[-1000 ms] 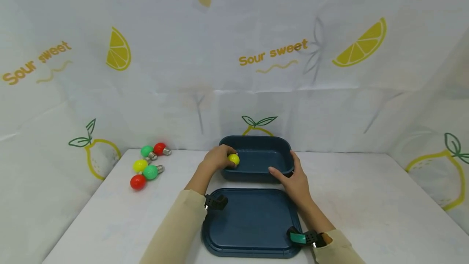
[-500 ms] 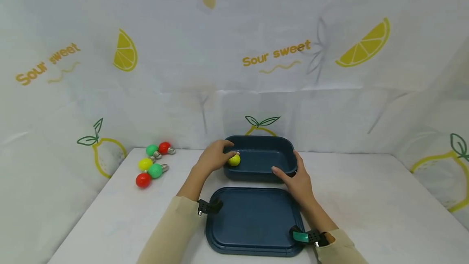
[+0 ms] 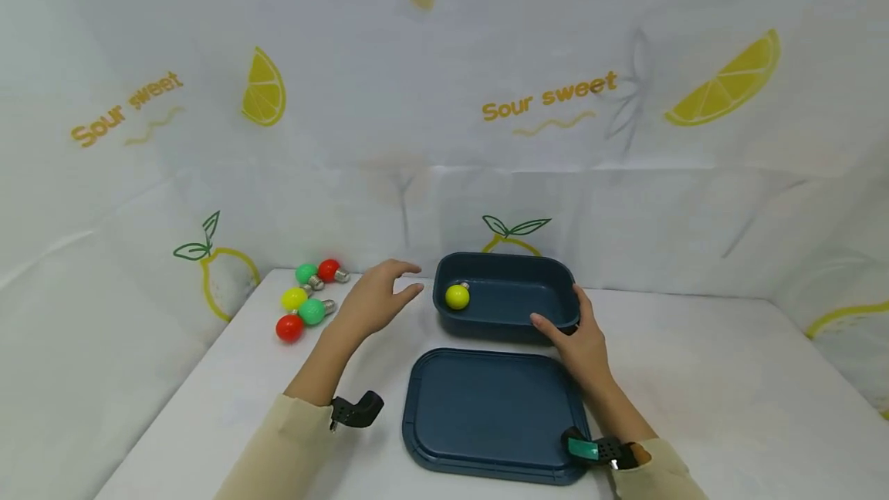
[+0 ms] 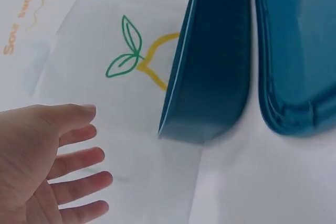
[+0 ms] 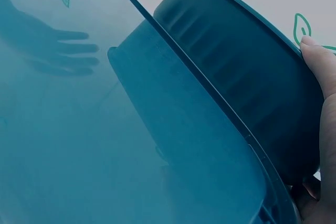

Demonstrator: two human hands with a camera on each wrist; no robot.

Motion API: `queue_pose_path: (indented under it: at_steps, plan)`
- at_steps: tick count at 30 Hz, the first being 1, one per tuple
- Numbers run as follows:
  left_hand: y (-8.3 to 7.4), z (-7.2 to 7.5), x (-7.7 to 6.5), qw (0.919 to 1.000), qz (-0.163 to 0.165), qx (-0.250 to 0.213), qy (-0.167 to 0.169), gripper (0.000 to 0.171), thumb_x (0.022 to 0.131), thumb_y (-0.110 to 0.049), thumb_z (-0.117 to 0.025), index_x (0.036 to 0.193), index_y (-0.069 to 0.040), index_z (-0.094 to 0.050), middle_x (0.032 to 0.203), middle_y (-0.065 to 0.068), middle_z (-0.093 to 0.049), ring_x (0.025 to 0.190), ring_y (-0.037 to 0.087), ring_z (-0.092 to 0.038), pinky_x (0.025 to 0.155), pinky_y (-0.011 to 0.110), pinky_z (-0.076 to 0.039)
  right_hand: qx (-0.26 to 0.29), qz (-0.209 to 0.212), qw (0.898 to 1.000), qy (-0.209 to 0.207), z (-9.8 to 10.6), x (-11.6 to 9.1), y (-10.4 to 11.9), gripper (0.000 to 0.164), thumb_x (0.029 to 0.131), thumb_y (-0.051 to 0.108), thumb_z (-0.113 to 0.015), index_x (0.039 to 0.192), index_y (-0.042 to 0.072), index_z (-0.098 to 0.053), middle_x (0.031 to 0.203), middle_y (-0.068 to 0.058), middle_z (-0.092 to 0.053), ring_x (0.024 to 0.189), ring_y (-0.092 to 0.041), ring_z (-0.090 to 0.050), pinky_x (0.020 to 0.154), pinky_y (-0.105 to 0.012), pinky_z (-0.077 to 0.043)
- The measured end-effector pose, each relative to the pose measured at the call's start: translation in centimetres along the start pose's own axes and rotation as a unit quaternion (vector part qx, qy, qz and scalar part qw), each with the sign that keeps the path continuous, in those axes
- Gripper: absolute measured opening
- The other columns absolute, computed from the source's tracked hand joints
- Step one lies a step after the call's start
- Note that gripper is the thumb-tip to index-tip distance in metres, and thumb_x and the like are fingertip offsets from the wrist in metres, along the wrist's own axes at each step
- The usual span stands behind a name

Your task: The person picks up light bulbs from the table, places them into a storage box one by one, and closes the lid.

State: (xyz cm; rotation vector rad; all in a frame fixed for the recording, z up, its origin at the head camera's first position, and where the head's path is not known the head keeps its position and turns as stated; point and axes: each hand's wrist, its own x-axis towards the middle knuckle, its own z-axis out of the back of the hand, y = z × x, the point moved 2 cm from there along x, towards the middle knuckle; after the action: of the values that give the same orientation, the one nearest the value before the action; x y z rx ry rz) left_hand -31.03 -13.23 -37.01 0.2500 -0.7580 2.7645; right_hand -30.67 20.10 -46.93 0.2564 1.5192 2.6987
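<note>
One yellow bulb point(image 3: 457, 297) lies inside the blue box point(image 3: 486, 328), at its left end; five other bulbs point(image 3: 312, 312) lie outside at far left, so the work looks barely begun. The left hand point(image 3: 371, 301), fingers extended and empty, is between bulbs and box, while the right hand point(image 3: 585, 349) grips the box's right end

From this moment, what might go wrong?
The yellow bulb in the box lies unheld, so it might roll if the right hand, gripping the box's right end, tilts it. The five bulbs on the table sit bunched together, so the left hand could knock one while reaching for another.
</note>
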Motion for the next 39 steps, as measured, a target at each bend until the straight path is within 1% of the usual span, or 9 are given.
queue_pose_path:
  at_steps: [5,9,15,18,21,24,27,32,39]
  plan:
    - [0.6,1.0,-2.0,0.9994,-0.004,0.031,-0.013,0.038,0.099,-0.034,-0.065,0.131,-0.015,-0.066,0.137,0.007,-0.065,0.126,0.028,-0.062,0.103,0.047,-0.054,0.008,-0.001,1.0,-0.001,0.3,0.1,0.1,0.104,0.09,0.054,-0.069,0.164,0.028,-0.001,0.17,-0.017,-0.014,0.155,-0.044,-0.02,0.12,-0.068,-0.025]
    - [1.9,2.0,-4.2,0.9984,0.002,0.052,-0.022,0.04,0.097,-0.031,-0.067,0.133,-0.014,-0.065,0.137,0.009,-0.065,0.126,0.031,-0.062,0.101,0.048,-0.056,0.01,-0.001,1.0,0.007,0.0,0.0,0.2,0.104,0.09,0.055,-0.07,0.164,0.028,-0.002,0.17,-0.017,-0.014,0.155,-0.045,-0.02,0.12,-0.067,-0.026]
    - [5.2,3.4,-7.7,0.9965,0.019,0.049,-0.066,0.037,0.096,-0.027,-0.069,0.13,-0.012,-0.066,0.136,0.01,-0.066,0.124,0.033,-0.063,0.097,0.052,-0.056,0.003,0.005,1.0,0.009,-0.3,0.3,0.4,0.104,0.089,0.055,-0.07,0.164,0.029,-0.002,0.17,-0.016,-0.014,0.154,-0.045,-0.02,0.119,-0.068,-0.026]
    - [7.0,3.7,-8.8,0.9935,0.021,0.037,-0.105,0.038,0.095,-0.022,-0.071,0.131,-0.01,-0.066,0.133,0.013,-0.067,0.123,0.036,-0.064,0.098,0.055,-0.055,0.001,0.009,1.0,0.008,-0.4,0.5,0.5,0.104,0.089,0.055,-0.07,0.164,0.029,-0.003,0.17,-0.016,-0.014,0.154,-0.045,-0.021,0.119,-0.068,-0.027]
    - [8.9,3.8,-9.3,0.9874,0.008,0.031,-0.155,0.043,0.092,-0.019,-0.074,0.132,-0.007,-0.064,0.129,0.016,-0.068,0.122,0.036,-0.063,0.098,0.056,-0.054,0.002,0.007,1.0,0.004,-0.4,0.4,0.4,0.103,0.09,0.055,-0.07,0.164,0.029,-0.003,0.17,-0.017,-0.015,0.154,-0.045,-0.022,0.119,-0.068,-0.027]
    - [10.5,3.7,-9.4,0.9831,0.009,0.038,-0.179,0.047,0.09,-0.017,-0.076,0.133,-0.005,-0.063,0.128,0.018,-0.066,0.121,0.038,-0.062,0.098,0.057,-0.054,0.004,0.005,1.0,0.0,-0.3,0.1,0.2,0.103,0.09,0.054,-0.07,0.164,0.028,-0.003,0.17,-0.018,-0.015,0.153,-0.046,-0.023,0.118,-0.069,-0.028]
    - [11.6,3.7,-9.4,0.9836,0.03,0.049,-0.171,0.049,0.09,-0.018,-0.076,0.135,-0.006,-0.061,0.131,0.019,-0.062,0.124,0.039,-0.058,0.1,0.059,-0.052,0.007,0.004,1.0,-0.002,-0.2,-0.2,0.1,0.103,0.09,0.053,-0.07,0.164,0.028,-0.003,0.17,-0.018,-0.015,0.153,-0.046,-0.022,0.118,-0.069,-0.028]
    - [13.0,3.6,-9.5,0.983,0.052,0.044,-0.171,0.051,0.091,-0.019,-0.074,0.137,-0.004,-0.058,0.135,0.022,-0.059,0.125,0.042,-0.056,0.101,0.062,-0.049,0.007,0.005,1.0,-0.003,-0.3,0.0,0.1,0.103,0.09,0.055,-0.069,0.164,0.03,-0.003,0.17,-0.016,-0.015,0.154,-0.045,-0.021,0.119,-0.068,-0.027]
    - [15.1,1.9,-9.6,0.9821,0.113,0.029,-0.148,0.058,0.095,-0.026,-0.068,0.142,0.0,-0.049,0.143,0.028,-0.049,0.13,0.047,-0.05,0.103,0.065,-0.047,0.002,0.005,1.0,-0.009,-0.3,0.0,-0.1,0.103,0.089,0.054,-0.07,0.164,0.028,-0.004,0.17,-0.016,-0.015,0.154,-0.044,-0.021,0.119,-0.068,-0.027]
